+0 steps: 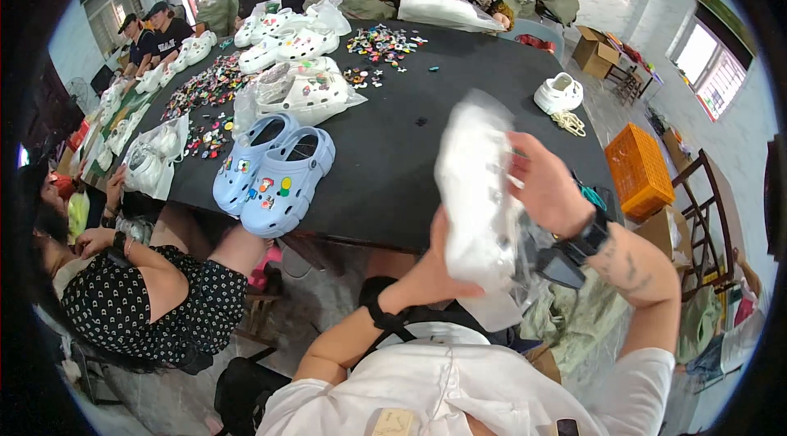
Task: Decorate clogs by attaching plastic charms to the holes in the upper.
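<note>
Bagged clog (479, 198): white foam shoe in thin clear film, held mid-air at centre frame, above the lap and off the bench (393, 165).
Left hand (438, 268): grip clenched under the clog's lower end.
Right hand (545, 190): grip clasps its upper right side through the film.
Risk: slick, crinkly film may slide on smooth foam, so the clog could drop out toward the floor; a tug may tear the bag.
Blue clogs (275, 170): pale, rounded pair, coloured charms, at the bench's near left edge.
Bench: dark, matte.
Charms (381, 44): small bright pieces scattered upper centre.
White clog (559, 93): unbagged, upper right.
Crate (639, 170): orange, latticed plastic, right.
</note>
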The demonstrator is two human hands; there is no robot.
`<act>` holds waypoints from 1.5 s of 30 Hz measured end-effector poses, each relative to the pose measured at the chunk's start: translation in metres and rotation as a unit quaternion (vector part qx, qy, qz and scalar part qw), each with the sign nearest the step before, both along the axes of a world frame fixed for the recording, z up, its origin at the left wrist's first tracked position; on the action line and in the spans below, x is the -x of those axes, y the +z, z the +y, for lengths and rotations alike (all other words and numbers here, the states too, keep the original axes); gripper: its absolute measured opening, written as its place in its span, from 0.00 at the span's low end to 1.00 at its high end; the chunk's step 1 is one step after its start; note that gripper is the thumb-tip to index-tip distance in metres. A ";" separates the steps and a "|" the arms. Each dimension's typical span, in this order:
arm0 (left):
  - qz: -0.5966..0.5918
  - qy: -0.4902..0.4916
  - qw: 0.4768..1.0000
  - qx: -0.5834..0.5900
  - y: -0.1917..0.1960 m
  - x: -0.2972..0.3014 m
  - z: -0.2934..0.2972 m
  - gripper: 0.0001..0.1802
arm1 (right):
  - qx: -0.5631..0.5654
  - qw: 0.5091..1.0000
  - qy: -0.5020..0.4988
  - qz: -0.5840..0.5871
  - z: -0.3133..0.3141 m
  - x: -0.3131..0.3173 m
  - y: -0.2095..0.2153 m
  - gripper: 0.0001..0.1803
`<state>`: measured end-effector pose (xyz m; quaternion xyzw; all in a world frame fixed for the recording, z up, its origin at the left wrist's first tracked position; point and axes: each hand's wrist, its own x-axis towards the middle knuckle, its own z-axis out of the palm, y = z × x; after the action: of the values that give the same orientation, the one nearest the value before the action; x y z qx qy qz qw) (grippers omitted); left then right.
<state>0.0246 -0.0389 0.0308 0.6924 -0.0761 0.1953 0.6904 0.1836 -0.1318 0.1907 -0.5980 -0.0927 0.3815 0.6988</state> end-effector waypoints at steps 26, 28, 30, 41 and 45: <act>0.067 0.289 0.942 -0.155 -0.004 0.064 0.057 0.30 | -0.446 0.771 0.399 -0.218 -0.167 0.043 -0.066 0.23; -0.007 0.146 0.987 -0.067 0.053 0.079 0.022 0.32 | -0.471 0.730 0.448 -0.213 -0.159 0.050 -0.042 0.22; -0.183 -0.422 0.888 -0.024 0.074 0.076 0.011 0.31 | -0.488 0.645 0.531 -0.254 -0.151 0.059 -0.026 0.27; -0.285 -0.463 0.839 -0.032 0.097 0.088 0.023 0.26 | -0.471 0.662 0.442 -0.380 -0.135 0.046 -0.011 0.12; -0.352 -0.490 0.789 -0.118 0.093 0.087 0.027 0.60 | -0.487 0.624 0.488 -0.367 -0.131 0.044 -0.015 0.12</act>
<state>-0.0628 -0.0123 0.1237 0.5215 -0.6656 0.0503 0.5315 0.1398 -0.2632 0.1754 -0.1277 -0.7920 0.3143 0.5076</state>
